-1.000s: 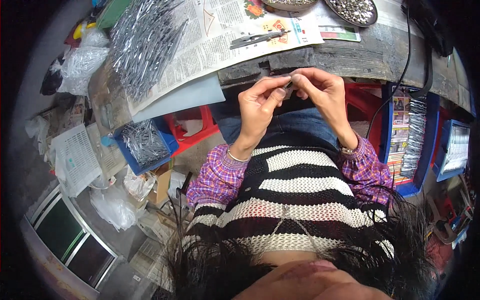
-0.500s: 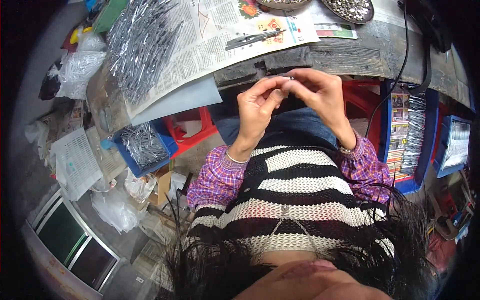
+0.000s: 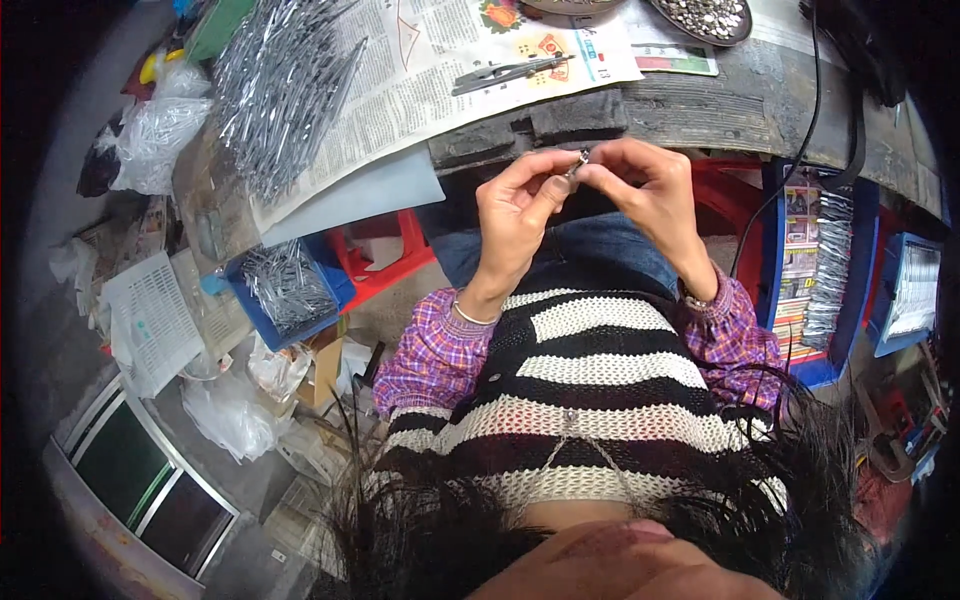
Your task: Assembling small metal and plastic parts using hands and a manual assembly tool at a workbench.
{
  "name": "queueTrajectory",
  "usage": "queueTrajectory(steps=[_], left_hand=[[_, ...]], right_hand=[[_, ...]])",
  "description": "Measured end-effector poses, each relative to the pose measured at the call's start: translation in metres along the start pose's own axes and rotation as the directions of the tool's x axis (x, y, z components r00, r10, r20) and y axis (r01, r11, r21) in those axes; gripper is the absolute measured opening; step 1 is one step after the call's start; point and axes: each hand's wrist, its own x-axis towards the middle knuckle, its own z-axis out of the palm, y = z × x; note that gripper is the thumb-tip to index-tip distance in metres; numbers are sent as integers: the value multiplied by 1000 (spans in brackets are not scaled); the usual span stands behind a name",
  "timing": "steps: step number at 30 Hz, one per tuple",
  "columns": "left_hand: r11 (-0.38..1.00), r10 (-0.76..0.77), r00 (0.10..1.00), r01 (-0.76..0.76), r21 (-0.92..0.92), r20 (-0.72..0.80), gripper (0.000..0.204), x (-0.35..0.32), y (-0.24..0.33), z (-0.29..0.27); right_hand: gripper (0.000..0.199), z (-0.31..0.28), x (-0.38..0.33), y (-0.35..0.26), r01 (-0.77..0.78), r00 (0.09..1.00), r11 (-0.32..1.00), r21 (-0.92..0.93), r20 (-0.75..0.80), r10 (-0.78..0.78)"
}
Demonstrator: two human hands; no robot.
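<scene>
A small shiny metal piece [image 3: 582, 158] sits between my fingertips, just in front of the table's near edge; its exact kind is too small to make out. My left hand [image 3: 513, 222] pinches it from the left, with thumb and forefinger pressed together and the other fingers curled. From the right, my right hand [image 3: 650, 195] grips it between thumb and forefinger. Beyond the hands, a few slim dark metal tool parts [image 3: 515, 73] lie on a newspaper [image 3: 410, 110]. A large heap of thin metal strips [image 3: 285, 100] covers the newspaper's left side.
Dishes of small metal parts [image 3: 705, 15] stand at the table's far side. A blue bin [image 3: 285, 295] of metal pieces is below left, beside a red stool [image 3: 385, 255]. At right is a blue crate [image 3: 815, 270] with metal pieces; a black cable [image 3: 800, 150] hangs near it.
My right hand has shifted slightly right, parting the fingertips a little, so more of the small metal piece shows. My left hand has hardly moved.
</scene>
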Motion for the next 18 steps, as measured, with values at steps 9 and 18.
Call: queueTrajectory(steps=[9, 18], left_hand=[[999, -11, 1000, 11, -42, -3, 19, 1, 2, 1], [993, 72, 997, -75, 92, 39, 19, 0, 3, -13]], right_hand=[[20, 0, 1, -4, -181, 978, 980, 80, 116, 171], [13, 8, -5, -3, -170, 980, 985, 8, 101, 169]])
